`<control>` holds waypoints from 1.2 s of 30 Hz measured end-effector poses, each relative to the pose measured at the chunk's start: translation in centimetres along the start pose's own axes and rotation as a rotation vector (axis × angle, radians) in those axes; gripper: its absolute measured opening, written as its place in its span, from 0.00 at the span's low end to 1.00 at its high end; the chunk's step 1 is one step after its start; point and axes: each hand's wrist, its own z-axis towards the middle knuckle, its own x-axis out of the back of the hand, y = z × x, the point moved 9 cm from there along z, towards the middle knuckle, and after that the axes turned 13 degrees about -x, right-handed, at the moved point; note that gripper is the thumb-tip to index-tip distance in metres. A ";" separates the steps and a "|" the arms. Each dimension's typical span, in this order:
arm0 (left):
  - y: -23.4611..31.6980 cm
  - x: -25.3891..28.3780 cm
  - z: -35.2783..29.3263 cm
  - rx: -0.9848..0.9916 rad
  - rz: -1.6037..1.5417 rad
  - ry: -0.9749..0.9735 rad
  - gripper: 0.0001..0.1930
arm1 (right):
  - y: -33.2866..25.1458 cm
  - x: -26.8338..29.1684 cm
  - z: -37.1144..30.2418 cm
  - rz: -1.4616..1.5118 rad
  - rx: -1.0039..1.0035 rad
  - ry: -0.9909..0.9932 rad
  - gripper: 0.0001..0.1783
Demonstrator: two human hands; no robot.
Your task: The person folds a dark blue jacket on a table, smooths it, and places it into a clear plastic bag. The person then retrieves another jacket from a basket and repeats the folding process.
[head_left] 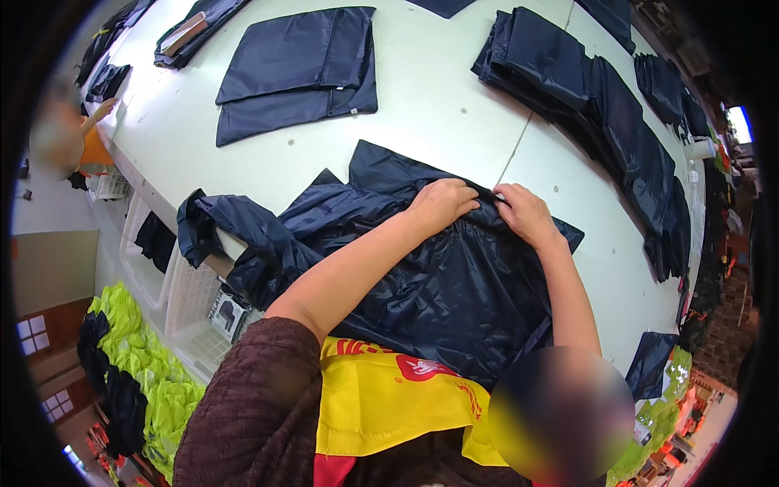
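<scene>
A dark navy garment (454, 280) of thin, shiny fabric lies spread and wrinkled on the white table (430, 89) in front of me. Its left part bunches up and hangs over the table's edge. My left hand (445, 203) reaches across it, fingers closed on the fabric near its far edge. Just to the right, my right hand (527, 213) pinches the same edge between thumb and fingers. A small gap separates the two hands, with a fold of fabric running between them. The fingertips are partly hidden in the fold.
Flat folded navy pieces (300, 69) lie at the far left of the table. A long row of folded navy fabric (600, 105) runs down the right side. White plastic baskets (191, 300) and bright yellow-green fabric (146, 373) are at the left. Another person's hand (105, 108) touches the table's far-left edge.
</scene>
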 end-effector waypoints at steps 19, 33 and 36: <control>7.7 -6.2 3.5 -0.317 0.075 0.120 0.12 | 8.2 -1.3 -2.5 0.226 -0.451 0.348 0.08; 4.4 -5.2 3.9 -0.046 0.144 0.133 0.09 | 8.6 1.9 -1.5 0.108 -0.349 0.044 0.08; 5.8 -6.3 4.5 -0.209 0.212 -0.009 0.17 | 7.0 3.3 -2.6 0.240 -0.329 0.112 0.09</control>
